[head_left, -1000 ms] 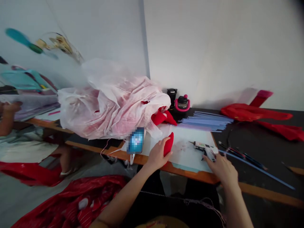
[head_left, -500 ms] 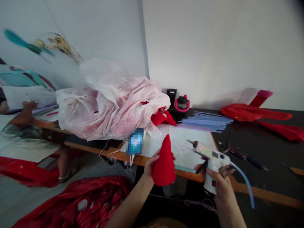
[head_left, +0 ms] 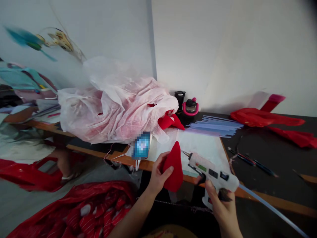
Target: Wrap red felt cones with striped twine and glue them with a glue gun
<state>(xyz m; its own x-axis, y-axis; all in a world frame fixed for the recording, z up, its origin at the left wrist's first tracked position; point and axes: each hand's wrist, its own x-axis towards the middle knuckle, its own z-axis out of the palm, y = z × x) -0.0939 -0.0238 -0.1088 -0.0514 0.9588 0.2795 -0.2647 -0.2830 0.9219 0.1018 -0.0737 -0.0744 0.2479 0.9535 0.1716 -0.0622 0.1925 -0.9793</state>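
Observation:
A red felt cone (head_left: 175, 167), shaped like a small pointed hat, stands tip up in my left hand (head_left: 158, 175). My thumb presses on its near face, and the other fingers are behind it. My right hand (head_left: 220, 205) is wrapped round the handle of a white glue gun (head_left: 210, 172). Its metal nozzle points left at the upper part of the cone, with a small gap between them. A long clear glue stick (head_left: 269, 206) sticks out of the gun's back end toward the lower right.
White plastic bags (head_left: 119, 109) fill the table's left; a phone (head_left: 141, 145) stands before them. Behind lie glue sticks (head_left: 213, 125), a bottle (head_left: 190, 106) and red plastic (head_left: 264, 117). Pencils (head_left: 262, 167) lie right. A bag of red pieces (head_left: 99, 211) is below; another person (head_left: 29, 142) sits left.
The glue gun has swung left and closer to the cone, its nozzle now beside it. My left thumb has come onto the cone's near face, and the cone has turned slightly.

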